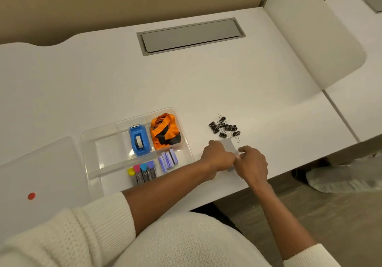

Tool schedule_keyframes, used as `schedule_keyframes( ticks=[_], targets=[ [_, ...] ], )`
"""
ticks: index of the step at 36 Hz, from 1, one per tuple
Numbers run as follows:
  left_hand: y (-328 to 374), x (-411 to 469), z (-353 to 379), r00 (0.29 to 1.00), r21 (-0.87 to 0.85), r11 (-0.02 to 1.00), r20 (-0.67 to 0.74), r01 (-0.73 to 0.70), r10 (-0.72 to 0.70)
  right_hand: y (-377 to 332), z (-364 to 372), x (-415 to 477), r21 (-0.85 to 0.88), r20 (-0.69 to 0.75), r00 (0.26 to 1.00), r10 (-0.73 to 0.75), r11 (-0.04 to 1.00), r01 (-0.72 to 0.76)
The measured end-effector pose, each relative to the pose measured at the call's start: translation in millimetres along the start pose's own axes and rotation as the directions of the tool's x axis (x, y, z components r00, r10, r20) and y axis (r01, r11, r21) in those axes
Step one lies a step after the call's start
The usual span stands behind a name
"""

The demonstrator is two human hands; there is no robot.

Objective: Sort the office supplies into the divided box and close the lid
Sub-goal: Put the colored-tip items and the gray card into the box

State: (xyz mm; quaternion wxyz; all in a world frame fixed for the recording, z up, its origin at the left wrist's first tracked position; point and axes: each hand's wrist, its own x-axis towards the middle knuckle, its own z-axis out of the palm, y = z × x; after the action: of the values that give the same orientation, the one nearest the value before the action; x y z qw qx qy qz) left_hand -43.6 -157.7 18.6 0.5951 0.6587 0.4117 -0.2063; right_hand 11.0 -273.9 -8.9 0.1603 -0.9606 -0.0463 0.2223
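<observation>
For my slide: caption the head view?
Both hands grip a grey pad beside the half-filled divided box.

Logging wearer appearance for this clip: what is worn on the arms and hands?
Both hands, left and right, are bare: no gloves, rings or watch show. The cream knitted sleeves with ribbed cuffs are pushed up, leaving both forearms uncovered.

clear glossy plastic box (86,142), matt white desk (206,84)
</observation>
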Motion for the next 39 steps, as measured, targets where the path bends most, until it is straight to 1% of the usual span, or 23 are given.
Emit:
schedule_keyframes(
  ticks=[3, 6, 10, 14, 16, 18, 21, 24, 28, 31, 34, 37, 39],
  targets=[
    [3, 6, 4, 0.998, -0.15, 0.987, -0.003, 0.054, -0.055, 1, 5, 3, 0.012, -0.032, 0.999, -0.029, 0.999, 0.03],
    [0, 11, 4, 0.993, -0.246, 0.962, 0.005, 0.119, -0.121, 3, 5, 10, 0.053, 0.025, 1.0, -0.01, 0.999, 0.008],
    [-4, 11, 0, 0.984, -0.29, 0.94, 0.032, 0.178, -0.176, 11, 1, 21, 0.13, 0.126, 0.992, 0.021, 0.991, -0.037],
    [-7, 10, 0, 0.984, -0.312, 0.933, 0.027, 0.177, -0.178, 15, -3, 28, 0.305, 0.263, 0.963, 0.055, 0.942, -0.137],
    [-10, 9, 2, 0.985, -0.318, 0.932, 0.033, 0.173, -0.171, 15, -8, 29, 0.369, 0.32, 0.947, 0.033, 0.916, -0.156],
    [-11, 8, 3, 0.991, -0.279, 0.951, 0.008, 0.134, -0.137, 15, -15, 27, 0.399, 0.317, 0.948, -0.018, 0.91, -0.116],
    [-12, 2, -5, 0.996, -0.185, 0.983, -0.083, 0.001, -0.017, 12, -28, 21, 0.48, 0.3, 0.948, -0.107, 0.876, -0.053],
    [-14, -10, -24, 0.982, -0.096, 0.989, -0.164, -0.109, 0.092, 1, -39, 11, 0.529, 0.286, 0.936, -0.206, 0.848, 0.025],
    [-24, -31, -59, 0.952, -0.104, 0.974, -0.257, -0.2, 0.168, -26, -44, -4, 0.586, 0.276, 0.901, -0.335, 0.802, 0.119],
    [-36, -47, -85, 0.924, -0.11, 0.964, -0.33, -0.244, 0.196, -51, -39, -18, 0.635, 0.286, 0.86, -0.423, 0.756, 0.161],
    [-51, -65, -109, 0.879, -0.078, 0.957, -0.423, -0.279, 0.222, -77, -29, -33, 0.668, 0.289, 0.826, -0.484, 0.72, 0.188],
    [-68, -82, -134, 0.856, -0.132, 0.952, -0.483, -0.277, 0.182, -104, -16, -50, 0.692, 0.306, 0.784, -0.541, 0.691, 0.207],
    [-82, -91, -151, 0.846, -0.185, 0.945, -0.515, -0.269, 0.14, -120, -6, -62, 0.719, 0.327, 0.757, -0.566, 0.669, 0.19]
  ],
)
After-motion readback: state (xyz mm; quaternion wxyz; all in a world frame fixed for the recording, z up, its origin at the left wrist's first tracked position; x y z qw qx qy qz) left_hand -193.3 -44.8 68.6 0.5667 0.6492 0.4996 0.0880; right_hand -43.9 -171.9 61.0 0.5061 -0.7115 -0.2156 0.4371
